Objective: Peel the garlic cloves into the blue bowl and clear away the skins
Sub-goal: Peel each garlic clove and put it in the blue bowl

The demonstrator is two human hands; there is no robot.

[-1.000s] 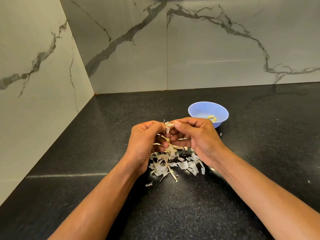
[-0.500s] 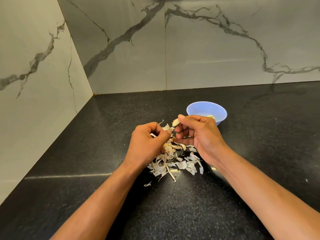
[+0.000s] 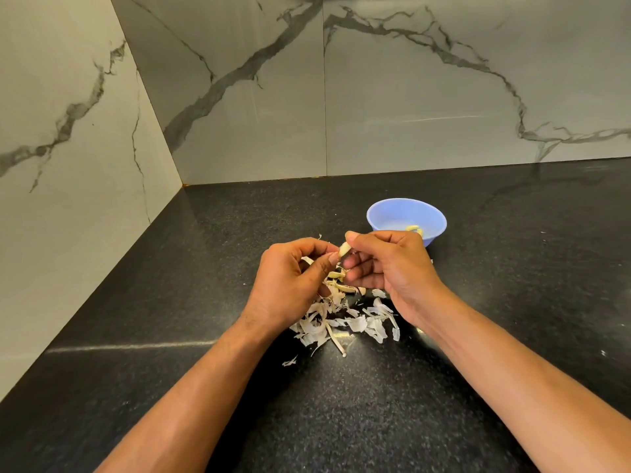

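Pinched between the thumb and fingertips of the right hand [image 3: 389,268] is a small pale garlic clove [image 3: 344,248], held above the black speckled stone countertop [image 3: 170,319]. The curled fingers of the left hand [image 3: 290,285] are closed on the clove's lower end, where skin seems to be being picked at. Half a second earlier the hands were parted slightly, the clove raised in the right alone; now they are brought together again on it. From this it is judged that peeling of this clove is being resumed, not finished. A scattered heap of papery white garlic skins [image 3: 345,319] lies under the hands, not yet cleared. Beyond the right hand stands the small round blue plastic bowl [image 3: 382,213], in which one peeled clove [image 3: 415,229] is seen.
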